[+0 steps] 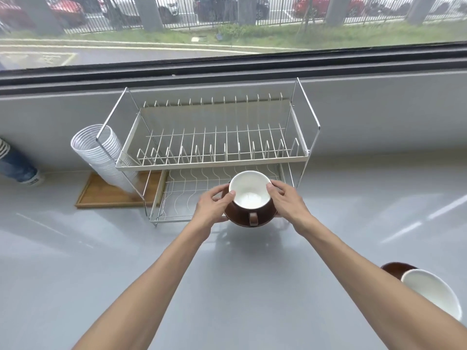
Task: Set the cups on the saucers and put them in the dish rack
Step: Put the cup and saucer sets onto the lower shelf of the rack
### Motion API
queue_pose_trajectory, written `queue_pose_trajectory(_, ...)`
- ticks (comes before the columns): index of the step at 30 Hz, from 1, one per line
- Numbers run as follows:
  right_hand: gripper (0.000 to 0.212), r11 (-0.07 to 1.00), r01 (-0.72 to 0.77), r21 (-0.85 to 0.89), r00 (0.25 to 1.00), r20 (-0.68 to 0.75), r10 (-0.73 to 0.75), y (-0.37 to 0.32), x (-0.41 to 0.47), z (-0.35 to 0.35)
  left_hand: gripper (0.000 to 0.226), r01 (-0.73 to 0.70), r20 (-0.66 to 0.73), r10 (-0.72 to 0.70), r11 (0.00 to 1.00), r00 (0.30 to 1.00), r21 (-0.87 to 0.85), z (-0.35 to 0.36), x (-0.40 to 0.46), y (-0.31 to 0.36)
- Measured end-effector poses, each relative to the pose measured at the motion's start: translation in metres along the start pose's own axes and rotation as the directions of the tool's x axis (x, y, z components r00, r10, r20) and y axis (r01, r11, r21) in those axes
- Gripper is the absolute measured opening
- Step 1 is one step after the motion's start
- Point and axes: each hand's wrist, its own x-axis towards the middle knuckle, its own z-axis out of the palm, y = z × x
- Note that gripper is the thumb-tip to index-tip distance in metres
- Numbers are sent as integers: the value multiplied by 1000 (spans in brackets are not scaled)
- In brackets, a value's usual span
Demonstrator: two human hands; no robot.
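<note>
Cup [250,192], brown outside, white inside, sits upright on a brown saucer [233,215]; its handle points back toward the person. Both are held up between the 2 hands at the front edge of the dish rack [217,137], over the opening of the lower wire tier. Left hand [211,207] grips the saucer's left rim, thumb resting against the cup's lip, fingers [219,192] curled behind the rim. Right hand [286,199] grips the saucer's right rim, thumb on the cup's lip, fingers wrapped around the far side. Cannot tell whether the saucer touches the lower rack wires.

Beyond the fingers, the rack's upper tier stands bare, slotted dividers in a row. Left of the left hand, a stack of white paper cups [101,152] leans against the rack's side frame, its base on a wooden tray [101,195]. Well behind the right hand, near the right forearm, a 2nd cup [432,293] rests on a 2nd saucer [396,270] on the grey table [75,261], partly cut off by the frame edge.
</note>
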Motion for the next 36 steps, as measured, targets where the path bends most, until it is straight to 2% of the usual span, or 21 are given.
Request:
queue_pose_trajectory(7,34,999,1,-39,998,-61,-3,-4,44,9,35,18,-1,-18,1000,1000,1,7,44,10)
queue_pose_trajectory(12,34,992,-102,-77,987,-128,92,-2,67,15,36,43,-28,-43,999,999,15,13,65,13)
queue_pose_trajectory(13,38,988,-126,-86,984,-140,114,-3,70,15,34,49,-33,-48,999,998,19,15,68,13)
queue_pose_trajectory(15,40,981,-168,-101,976,-155,151,-2,77,17,13,59,-32,-59,998,998,9,17,75,13)
queue_pose_trajectory(19,39,986,-139,-92,985,-113,128,5,87,18,7,76,-32,-76,997,997,14,21,84,12)
queue_pose_trajectory(25,41,986,-137,-98,986,-109,126,11,98,22,25,88,-20,-88,996,996,26,22,90,11)
queue_pose_trajectory(32,33,989,-125,-77,987,-110,117,9,97,18,32,92,-2,-92,996,996,-19,26,93,14)
queue_pose_trajectory(36,38,991,-120,-51,988,-104,114,9,102,19,36,94,3,-94,995,996,-37,27,93,15)
